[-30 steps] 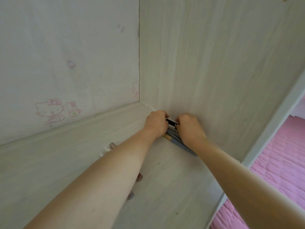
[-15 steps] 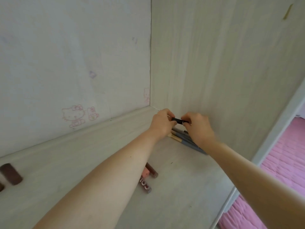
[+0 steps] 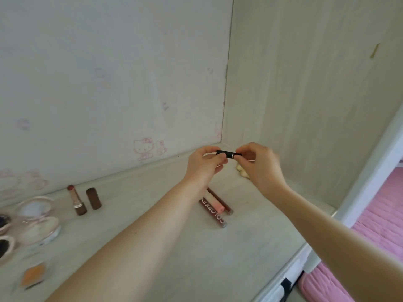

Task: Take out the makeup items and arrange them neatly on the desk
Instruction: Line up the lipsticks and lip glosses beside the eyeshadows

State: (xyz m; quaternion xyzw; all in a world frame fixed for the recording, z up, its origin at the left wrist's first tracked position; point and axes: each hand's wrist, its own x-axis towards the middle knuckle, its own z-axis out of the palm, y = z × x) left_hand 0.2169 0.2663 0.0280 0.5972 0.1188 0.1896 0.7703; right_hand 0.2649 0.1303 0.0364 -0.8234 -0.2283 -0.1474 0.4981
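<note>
A small black tube (image 3: 226,154) with a thin pale ring is held level in the air above the pale wooden desk (image 3: 170,243). My left hand (image 3: 205,165) pinches its left end and my right hand (image 3: 260,164) pinches its right end. Below my left wrist lie three lip sticks side by side: a dark red one with white lettering (image 3: 213,212), a pink and cream one (image 3: 214,202), and a thin brown one (image 3: 220,201). An uncapped lipstick (image 3: 76,201) stands at the left with its brown cap (image 3: 93,198) beside it.
Open compacts (image 3: 37,219) and an orange pan (image 3: 32,277) lie at the far left. A cream-coloured lump (image 3: 242,171) sits by the right panel under my right hand. Back wall and side panel meet in a corner behind my hands. A pink bed cover (image 3: 375,232) lies beyond the desk's right edge.
Both hands have lifted the black tube up and away from the corner. The view has swung left, bringing the lipstick and compacts into sight; the grey pencils are no longer visible.
</note>
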